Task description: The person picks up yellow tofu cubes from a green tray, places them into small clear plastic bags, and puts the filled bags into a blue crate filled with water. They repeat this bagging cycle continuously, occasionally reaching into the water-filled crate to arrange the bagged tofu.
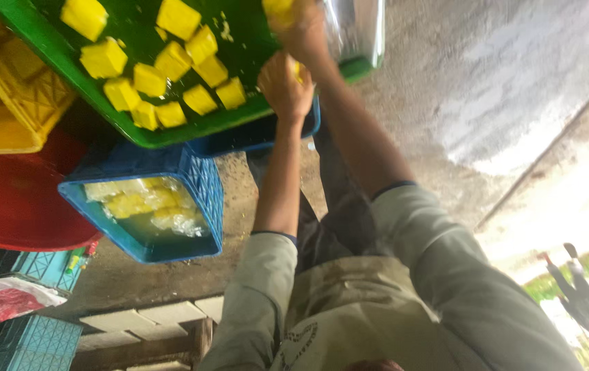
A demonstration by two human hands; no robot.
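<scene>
As we look down past our own chest, the view tilts so that our two arms reach away toward a green tray point(68, 58) holding many yellow cubes point(171, 62). Our left hand point(285, 89) sits at the near edge of the green tray, fingers curled around a small yellow piece point(297, 70), so that grip is pressed together on it. Our right hand point(301, 31) is just beyond the left, over the same tray, closed around another yellow lump point(277, 8) that is partly cut off by the frame edge. Beside the right hand, on the far side of the green tray, stands a shiny metal container point(356, 27). Below the green tray we see a blue crate point(202, 185) holding clear bags of yellow pieces in liquid. A yellow crate point(13, 103) and a red tub point(13, 199) lie to the side of the green tray. Both of our sleeves are grey-green.
</scene>
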